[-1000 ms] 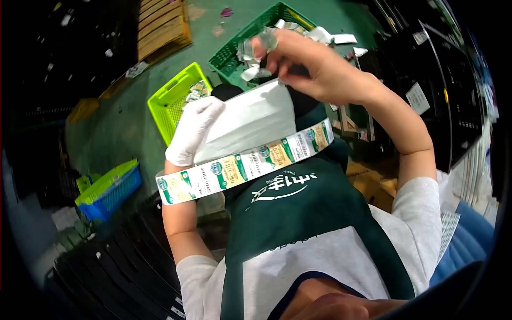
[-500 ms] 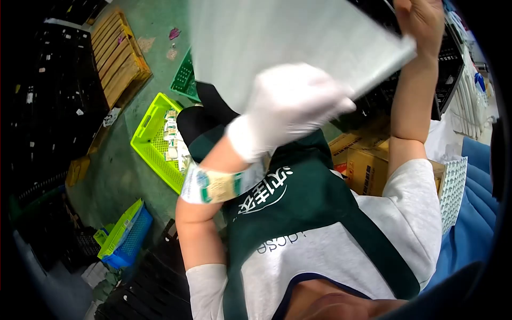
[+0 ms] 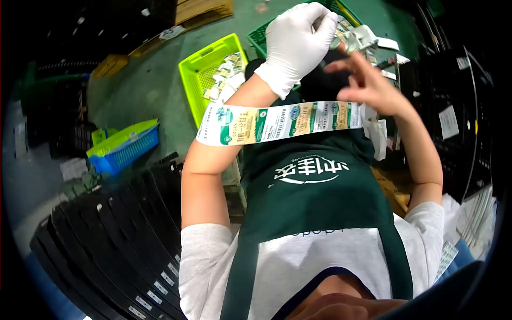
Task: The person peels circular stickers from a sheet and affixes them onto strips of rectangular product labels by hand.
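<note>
One view from the head, steeply down, close over the green apron (image 3: 314, 197), floor (image 3: 154, 85) beyond.

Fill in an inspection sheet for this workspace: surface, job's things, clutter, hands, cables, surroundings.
Surface: green floor; no tabletop visible.
Job's things: printed label strip lies across the left forearm, extending to below the right hand; lime basket holds printed packets.
Clutter: loose packets and white scraps at the dark green basket.
Hands: left hand gloved, curled, contents hidden; right hand bare, blurred, fingers spread, nothing seen in it.
Cables: nothing seen.
Surroundings: wooden pallet ahead; blue basket at left; black stacked items near left; cardboard by the right arm.
</note>
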`<state>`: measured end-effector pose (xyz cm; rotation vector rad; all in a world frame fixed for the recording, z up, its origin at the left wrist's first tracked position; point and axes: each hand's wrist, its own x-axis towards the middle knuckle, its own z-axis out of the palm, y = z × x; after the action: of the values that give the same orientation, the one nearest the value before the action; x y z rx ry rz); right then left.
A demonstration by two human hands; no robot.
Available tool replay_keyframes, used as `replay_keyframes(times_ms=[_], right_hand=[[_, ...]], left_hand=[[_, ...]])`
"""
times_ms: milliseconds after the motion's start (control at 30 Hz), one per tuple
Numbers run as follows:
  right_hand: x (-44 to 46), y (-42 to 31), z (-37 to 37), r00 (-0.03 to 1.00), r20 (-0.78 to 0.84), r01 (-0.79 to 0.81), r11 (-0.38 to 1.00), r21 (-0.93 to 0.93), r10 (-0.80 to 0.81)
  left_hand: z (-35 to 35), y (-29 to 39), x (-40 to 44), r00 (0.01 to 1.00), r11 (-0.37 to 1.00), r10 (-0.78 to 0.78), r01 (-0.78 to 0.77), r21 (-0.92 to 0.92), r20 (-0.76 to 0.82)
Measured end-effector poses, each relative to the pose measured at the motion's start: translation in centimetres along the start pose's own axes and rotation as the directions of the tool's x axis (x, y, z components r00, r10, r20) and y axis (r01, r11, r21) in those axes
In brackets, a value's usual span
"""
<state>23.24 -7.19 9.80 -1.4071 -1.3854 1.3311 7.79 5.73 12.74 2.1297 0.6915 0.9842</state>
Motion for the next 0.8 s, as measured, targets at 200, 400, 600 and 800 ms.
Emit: replay_keyframes(times_ms=[200, 400, 600, 800], right_hand=[[1.2, 0.1, 4.8, 0.958, 0.253, -0.078, 0.971, -0.226, 0.136], [-1.9, 1.3, 0.6, 0.927, 0.055, -0.341, 0.894, -0.292, 0.372], [-3.3, 2.2, 0.1, 0.946, 0.040, -0.292, 0.898, -0.329, 0.322], [-3.8, 1.4, 0.1, 0.918, -0.011, -0.381, 0.873, -0.304, 0.396]], left_hand=[[-1.8, -4.6, -0.3, 0.985, 0.917, 0.133, -0.081, 0.391, -0.108], [-4.1, -7.4, -2.2, 0.996, 0.849, 0.071, -0.030, 0.528, -0.057], [-5.6, -8.1, -2.8, 0.998, 0.762, 0.040, -0.055, 0.645, 0.037], [-11.1, -9.8, -4.0, 0.996, 0.664, 0.078, -0.076, 0.744, 0.031]])
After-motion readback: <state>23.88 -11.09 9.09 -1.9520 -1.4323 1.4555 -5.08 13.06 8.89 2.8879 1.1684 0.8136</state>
